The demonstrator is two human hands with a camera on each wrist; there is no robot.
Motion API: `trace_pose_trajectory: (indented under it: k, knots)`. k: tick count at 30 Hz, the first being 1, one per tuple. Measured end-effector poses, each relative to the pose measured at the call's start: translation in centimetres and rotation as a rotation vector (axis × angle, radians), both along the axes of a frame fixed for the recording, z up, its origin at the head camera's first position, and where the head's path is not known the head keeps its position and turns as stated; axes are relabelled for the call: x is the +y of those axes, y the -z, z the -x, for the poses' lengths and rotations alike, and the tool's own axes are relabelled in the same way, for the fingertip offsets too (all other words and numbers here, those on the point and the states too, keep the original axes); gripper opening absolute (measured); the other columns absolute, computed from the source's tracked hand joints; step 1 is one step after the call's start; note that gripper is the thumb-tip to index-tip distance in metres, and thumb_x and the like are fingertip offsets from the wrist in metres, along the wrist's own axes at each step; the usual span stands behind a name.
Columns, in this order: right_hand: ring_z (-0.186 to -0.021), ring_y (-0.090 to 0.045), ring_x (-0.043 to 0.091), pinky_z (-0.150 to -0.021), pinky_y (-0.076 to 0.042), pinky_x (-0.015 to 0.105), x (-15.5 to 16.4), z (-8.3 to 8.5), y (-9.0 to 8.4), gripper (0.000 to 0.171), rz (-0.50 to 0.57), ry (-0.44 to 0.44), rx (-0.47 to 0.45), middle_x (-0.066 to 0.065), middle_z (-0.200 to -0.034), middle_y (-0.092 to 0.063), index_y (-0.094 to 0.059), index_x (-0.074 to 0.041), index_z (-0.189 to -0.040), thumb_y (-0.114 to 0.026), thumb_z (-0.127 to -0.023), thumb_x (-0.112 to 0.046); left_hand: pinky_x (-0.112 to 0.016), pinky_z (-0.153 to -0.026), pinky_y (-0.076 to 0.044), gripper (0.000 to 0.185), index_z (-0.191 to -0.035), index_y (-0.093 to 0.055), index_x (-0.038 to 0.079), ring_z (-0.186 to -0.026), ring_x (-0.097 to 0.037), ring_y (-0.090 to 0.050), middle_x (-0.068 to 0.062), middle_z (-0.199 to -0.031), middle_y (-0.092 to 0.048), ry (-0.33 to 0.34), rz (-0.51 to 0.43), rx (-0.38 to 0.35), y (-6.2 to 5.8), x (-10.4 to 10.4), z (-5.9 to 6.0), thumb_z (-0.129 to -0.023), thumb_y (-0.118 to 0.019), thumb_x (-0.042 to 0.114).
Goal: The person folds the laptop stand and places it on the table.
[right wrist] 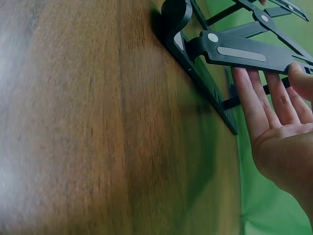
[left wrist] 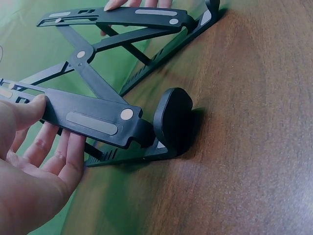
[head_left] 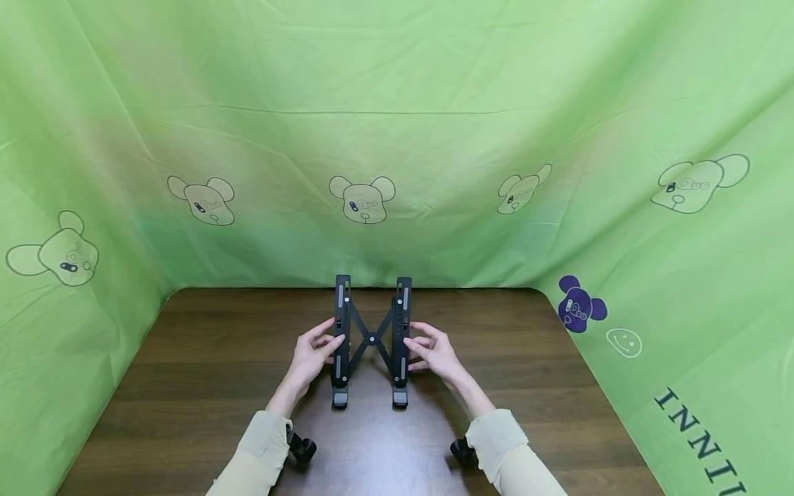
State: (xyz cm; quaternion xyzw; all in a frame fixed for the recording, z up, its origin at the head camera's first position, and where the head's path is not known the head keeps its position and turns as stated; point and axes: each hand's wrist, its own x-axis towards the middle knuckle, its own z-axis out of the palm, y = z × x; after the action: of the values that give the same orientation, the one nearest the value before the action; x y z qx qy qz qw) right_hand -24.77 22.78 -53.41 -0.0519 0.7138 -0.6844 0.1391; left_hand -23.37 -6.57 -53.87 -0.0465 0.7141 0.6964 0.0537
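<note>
Grip: the left hand (head_left: 316,355) and the right hand (head_left: 434,351) each pinch one upper rail of the black folding laptop stand of matte plastic with an X-shaped scissor brace (head_left: 371,339), thumb on top, fingers underneath, one hand per side, probably so the two rails stay level and move evenly about the centre pivot. Head view: the stand sits mid-table on the dark brown wood-grain table (head_left: 186,386), its front stop feet toward the person and the rails running away toward the green cloth backdrop printed with cartoon bear heads (head_left: 397,103); cream sleeves cover both forearms, a black wrist mount under each. Left wrist view: the left hand's thumb (left wrist: 27,110) lies on the left rail's top face, fingers fairly straight and cupped below it, holding it between them; the rail carries a grey rubbery pad strip and a pale rivet, and the rounded stop foot rests on the table. The stand's base rail lies flat on the wood, upper rail raised at an angle. Right wrist view: mirror case, the right hand's fingers (right wrist: 254,95) extended under the right rail, thumb over its edge, a light hold rather than a tight clamp.
</note>
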Motion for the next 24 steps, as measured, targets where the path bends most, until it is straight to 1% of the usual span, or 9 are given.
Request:
trace_pose_trajectory:
  k: [3, 7, 11, 15, 21, 24]
  knots:
    - [-0.078, -0.077, 0.012, -0.07, -0.07, 0.035, -0.3, 0.0, -0.1, 0.053, 0.0, -0.003, -0.001, -0.004, -0.091, -0.081, -0.043, 0.013, -0.157, -0.062, -0.109, 0.0, -0.024, -0.073, -0.063, 0.055, -0.158, -0.058, 0.003, -0.085, -0.007, -0.073, -0.006, -0.095, -0.082, 0.001, 0.002, 0.001, 0.0, 0.0, 0.0, -0.105, -0.073, 0.007]
    - [-0.077, -0.077, 0.01, -0.069, -0.07, 0.033, -0.8, 0.1, -0.1, 0.053, 0.0, -0.005, -0.014, -0.007, -0.09, -0.081, -0.043, 0.011, -0.158, -0.062, -0.109, 0.0, -0.023, -0.072, -0.062, 0.055, -0.157, -0.058, 0.002, -0.083, -0.006, -0.072, -0.004, -0.093, -0.081, -0.001, -0.007, 0.002, 0.0, 0.0, 0.1, -0.105, -0.073, 0.006]
    - [-0.075, -0.077, 0.01, -0.069, -0.07, 0.034, -1.3, 0.2, 0.0, 0.054, 0.008, -0.002, -0.02, -0.005, -0.09, -0.082, -0.043, 0.011, -0.158, -0.063, -0.109, 0.0, -0.022, -0.071, -0.062, 0.055, -0.157, -0.057, 0.001, -0.081, -0.004, -0.071, 0.0, -0.09, -0.08, 0.0, -0.018, 0.006, 0.0, 0.0, 0.2, -0.105, -0.073, 0.006]
    - [-0.074, -0.076, 0.01, -0.068, -0.069, 0.033, -1.8, 0.2, 0.1, 0.054, 0.012, 0.012, -0.02, -0.003, -0.09, -0.083, -0.044, 0.012, -0.157, -0.064, -0.108, 0.0, -0.021, -0.071, -0.062, 0.055, -0.158, -0.057, 0.002, -0.08, -0.004, -0.07, 0.002, -0.088, -0.079, -0.003, -0.02, -0.005, 0.1, 0.0, 0.2, -0.104, -0.073, 0.004]
    - [-0.072, -0.075, 0.009, -0.065, -0.068, 0.03, -2.3, 0.1, 0.1, 0.052, 0.011, 0.028, -0.008, -0.004, -0.087, -0.082, -0.044, 0.013, -0.156, -0.063, -0.108, 0.002, -0.022, -0.071, -0.061, 0.055, -0.157, -0.058, 0.001, -0.08, -0.004, -0.069, 0.002, -0.086, -0.077, -0.011, -0.009, -0.001, 0.1, 0.0, 0.1, -0.104, -0.073, 0.005]
    - [-0.072, -0.075, 0.008, -0.065, -0.068, 0.03, -2.5, 0.1, 0.1, 0.052, 0.012, 0.028, -0.001, -0.002, -0.088, -0.082, -0.045, 0.014, -0.155, -0.063, -0.108, 0.002, -0.022, -0.072, -0.061, 0.055, -0.157, -0.057, 0.001, -0.081, -0.004, -0.069, 0.003, -0.086, -0.077, -0.01, -0.006, 0.002, 0.1, 0.0, 0.0, -0.105, -0.073, 0.005]
